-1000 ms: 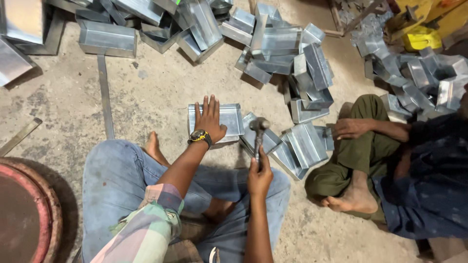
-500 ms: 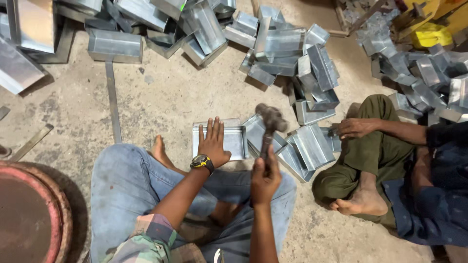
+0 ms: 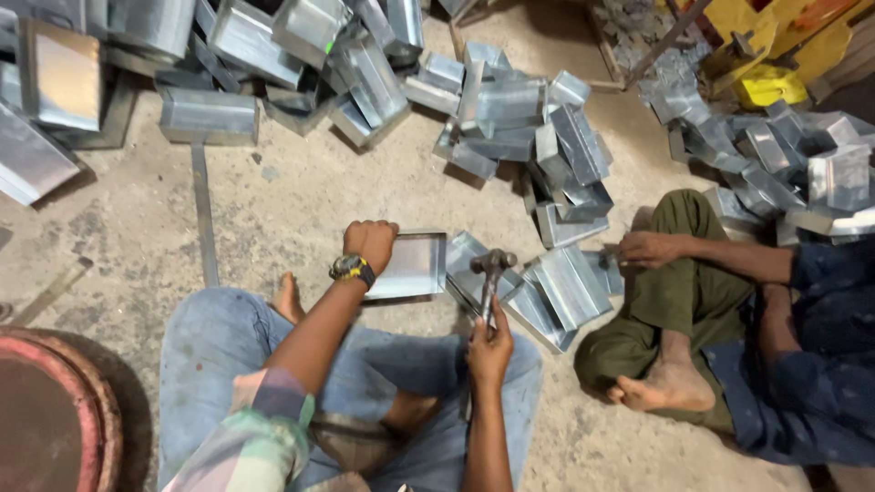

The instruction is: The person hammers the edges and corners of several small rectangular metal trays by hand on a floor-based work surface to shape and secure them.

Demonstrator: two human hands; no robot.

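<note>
I sit cross-legged on a concrete floor in blue jeans. My left hand [image 3: 369, 242], with a watch on its wrist, grips the left edge of a shallow rectangular sheet-metal tray [image 3: 415, 266] lying on the floor in front of me. My right hand [image 3: 490, 344] is closed around the handle of a hammer [image 3: 490, 270], whose metal head hovers just right of the tray, over more folded metal pieces [image 3: 556, 290].
Another person sits at the right, in olive trousers [image 3: 670, 301] and a dark blue shirt, one hand [image 3: 643, 248] resting on the knee. Piles of galvanised metal boxes [image 3: 538, 137] lie ahead and at right. A red round drum rim [image 3: 55, 410] is at lower left. A metal strip [image 3: 204, 214] lies on the floor.
My left hand went from flat with fingers spread on the tray to curled on its left edge. The hammer swung up, then came down beside the tray. The view shifted slightly.
</note>
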